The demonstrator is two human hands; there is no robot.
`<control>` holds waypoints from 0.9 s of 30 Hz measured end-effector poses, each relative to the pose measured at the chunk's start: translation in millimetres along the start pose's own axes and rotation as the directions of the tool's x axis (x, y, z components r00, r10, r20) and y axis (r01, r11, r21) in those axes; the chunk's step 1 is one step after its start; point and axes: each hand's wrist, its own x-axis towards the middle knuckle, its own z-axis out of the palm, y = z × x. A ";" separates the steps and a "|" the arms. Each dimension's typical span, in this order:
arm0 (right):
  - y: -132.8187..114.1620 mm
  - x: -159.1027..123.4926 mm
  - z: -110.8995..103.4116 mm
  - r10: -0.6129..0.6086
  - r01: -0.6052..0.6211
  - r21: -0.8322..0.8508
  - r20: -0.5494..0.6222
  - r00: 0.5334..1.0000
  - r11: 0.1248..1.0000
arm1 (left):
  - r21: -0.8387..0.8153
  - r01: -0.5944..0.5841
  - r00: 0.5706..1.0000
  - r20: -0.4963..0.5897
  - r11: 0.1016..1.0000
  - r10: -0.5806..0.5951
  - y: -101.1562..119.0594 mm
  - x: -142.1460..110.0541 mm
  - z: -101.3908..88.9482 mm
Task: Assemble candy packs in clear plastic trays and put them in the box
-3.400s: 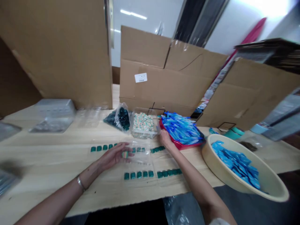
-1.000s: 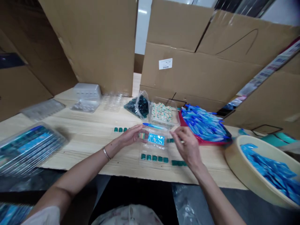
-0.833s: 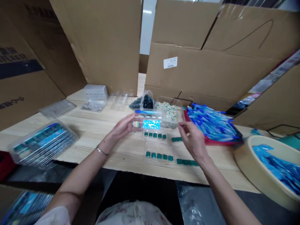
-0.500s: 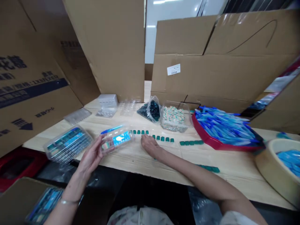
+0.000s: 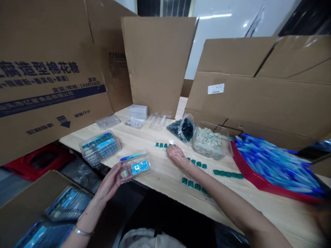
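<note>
A: Going left to right, where's the risk? At 8 o'clock from the chest, an open cardboard carton (image 5: 26,196) holds filled clear packs (image 5: 69,203); at 10, a stack of packs (image 5: 100,148) sits close to the edge of the wooden table (image 5: 155,182); a stray elbow could knock that stack off.

B: Agreed; at 11, the left hand (image 5: 110,182) holds 1 clear plastic pack (image 5: 134,167) up off the table, its grip narrow around the near end; a blue stick (image 5: 133,156) and a blue card (image 5: 140,167) show inside; I can't tell whether the lid is latched, and a loose lid could spill them.

A: And the right hand (image 5: 176,156)?

B: It's open and palm-down on the table, holding nothing; its fingertips are just beside a row of teal pieces (image 5: 162,145); a careless sweep could scatter those small pieces.

A: Further right?

B: At 12, a bag of dark green pieces (image 5: 186,129) slumps against a clear tub of striped pieces (image 5: 210,143); at 2, a red tray (image 5: 254,182) is heaped with blue sticks (image 5: 274,165); a knock could spill either.
</note>
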 end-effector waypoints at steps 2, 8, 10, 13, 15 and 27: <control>11.7 3.2 -6.6 -0.041 0.041 -0.028 0.007 0.999 0.999 | -0.017 0.012 0.999 0.042 1.000 -0.011 -1.5 2.5 0.1; 37.3 23.4 -74.9 0.081 -0.019 0.279 -0.213 0.974 0.960 | -0.051 0.055 0.991 0.127 0.997 -0.048 -3.8 8.4 1.4; 32.1 29.2 -101.2 0.153 -0.049 0.563 -0.139 0.978 0.825 | -0.061 0.071 0.985 0.165 0.996 -0.060 -5.9 10.1 8.7; 10.7 33.2 -115.3 0.094 -0.171 0.795 0.142 0.985 0.581 | -0.095 0.119 0.968 0.234 0.988 -0.094 -12.9 11.8 26.2; -5.8 32.8 -106.0 0.018 -0.245 0.819 0.276 0.961 0.519 | -0.123 0.161 0.959 0.256 0.979 -0.125 -19.3 11.7 38.6; -33.3 -14.7 -46.0 0.384 -0.518 0.767 0.380 0.842 0.379 | -0.173 0.236 0.965 0.160 0.956 -0.209 -29.9 4.7 53.3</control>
